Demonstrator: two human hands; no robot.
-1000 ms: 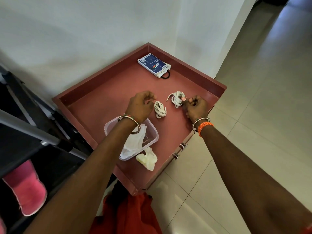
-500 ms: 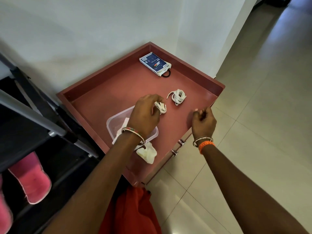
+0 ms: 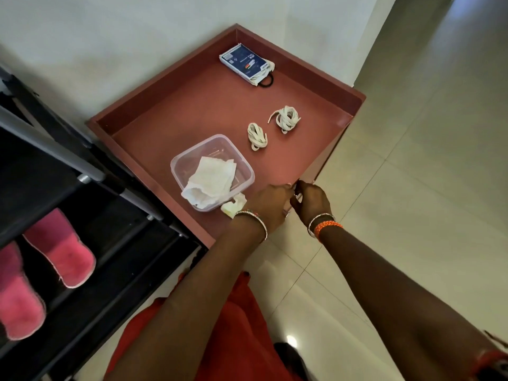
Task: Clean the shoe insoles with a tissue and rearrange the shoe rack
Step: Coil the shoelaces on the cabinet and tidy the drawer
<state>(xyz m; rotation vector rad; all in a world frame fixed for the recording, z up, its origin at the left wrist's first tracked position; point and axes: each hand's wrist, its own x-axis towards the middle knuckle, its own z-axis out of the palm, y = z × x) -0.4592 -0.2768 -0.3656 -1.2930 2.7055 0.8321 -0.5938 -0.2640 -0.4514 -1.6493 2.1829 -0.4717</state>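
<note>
At the near front edge of the red drawer, our left hand and right hand meet right at the rim, fingers curled down over the front face. We judge they're on the drawer's pull, but the grip itself is hidden, so we can't tell whether either hand is clamped on anything.

Step in hand, as we read it: closing the drawer. To do it well: push square to the front and evenly with both hands so it doesn't rack, go slow so the loose contents don't slide, and keep fingertips off the rim.

Task things: the tissue lies in the clear plastic tub at the drawer's near left; a crumpled tissue sits on the drawer floor, touching the tub's near corner. The shoe rack stands just left of the drawer, with pink shoes on a lower shelf.

Count:
- lace bundles: 2, side by side, apart
- tissues: 2
- tub: 1
- blue packet: 1, far corner
- pink shoes visible: 2
- insoles: none seen
</note>
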